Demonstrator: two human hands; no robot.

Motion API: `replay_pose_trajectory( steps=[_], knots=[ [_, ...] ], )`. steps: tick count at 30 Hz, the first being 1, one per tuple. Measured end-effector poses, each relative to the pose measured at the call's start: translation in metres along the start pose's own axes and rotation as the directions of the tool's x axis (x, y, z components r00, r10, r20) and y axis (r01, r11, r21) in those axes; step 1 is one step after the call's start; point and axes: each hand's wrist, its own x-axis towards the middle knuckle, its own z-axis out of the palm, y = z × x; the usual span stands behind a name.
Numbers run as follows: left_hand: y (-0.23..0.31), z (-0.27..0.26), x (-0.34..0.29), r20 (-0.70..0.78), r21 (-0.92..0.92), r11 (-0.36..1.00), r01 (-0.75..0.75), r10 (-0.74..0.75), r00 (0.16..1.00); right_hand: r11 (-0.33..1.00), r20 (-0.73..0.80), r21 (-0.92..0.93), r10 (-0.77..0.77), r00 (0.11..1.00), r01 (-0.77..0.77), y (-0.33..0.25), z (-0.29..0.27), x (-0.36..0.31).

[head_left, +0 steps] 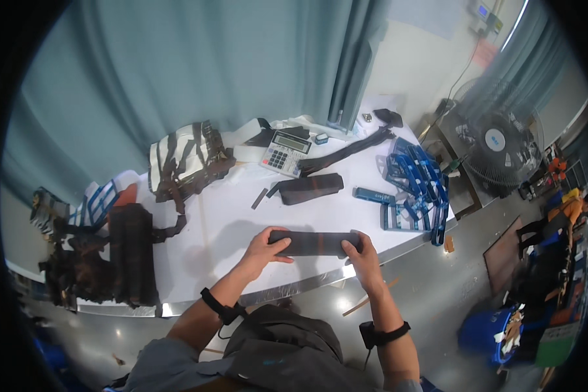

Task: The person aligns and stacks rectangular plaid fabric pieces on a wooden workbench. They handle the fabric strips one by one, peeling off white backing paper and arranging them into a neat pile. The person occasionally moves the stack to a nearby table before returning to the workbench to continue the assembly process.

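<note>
A long, flat dark strip of what looks like folded fabric (317, 244), with a faint brownish band across it, is stretched level above the table's near edge. My left hand (265, 251) grips its left end, thumb on top. On its right end, my right hand (363, 256) has a similar hold. Just beyond lies a dark folded piece (311, 188) of similar colour, with a small narrow dark strip (259, 198) to its left. The fingers beneath the held strip are mostly hidden.
A white table (222, 225) carries a calculator (285, 153), a long dark strap-like bundle (349, 150) and a pile of blue open-framed bands (415, 186). Dark cloth stacks (132, 255) stand at left, near a dark-and-white bundle (188, 157). A fan (495, 139) stands right; another person (562, 219) is beyond.
</note>
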Motion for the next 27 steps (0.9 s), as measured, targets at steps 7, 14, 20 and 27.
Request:
replay_pose_trajectory(
  steps=[7, 14, 20, 27],
  knots=[
    [-0.003, -0.018, 0.094, -0.112, -0.037, 0.998, 0.041, -0.045, 0.993, 0.995, -0.012, 0.008, 0.095, 0.995, -0.095, 0.034, 0.021, 0.110],
    [-0.067, -0.026, 0.172, -0.331, -0.211, 0.970, 0.117, -0.184, 0.925, 0.971, -0.040, -0.022, 0.238, 0.970, -0.239, 0.094, 0.034, 0.180],
    [-0.087, -0.029, 0.197, -0.358, 0.072, 0.988, 0.136, -0.102, 0.928, 0.887, -0.105, -0.445, 0.083, 0.991, -0.122, 0.148, 0.030, 0.217],
    [-0.084, -0.019, 0.189, -0.476, 0.252, 0.952, 0.175, -0.035, 0.879, 0.904, -0.158, -0.330, 0.231, 0.960, -0.272, 0.128, 0.033, 0.212]
  ],
)
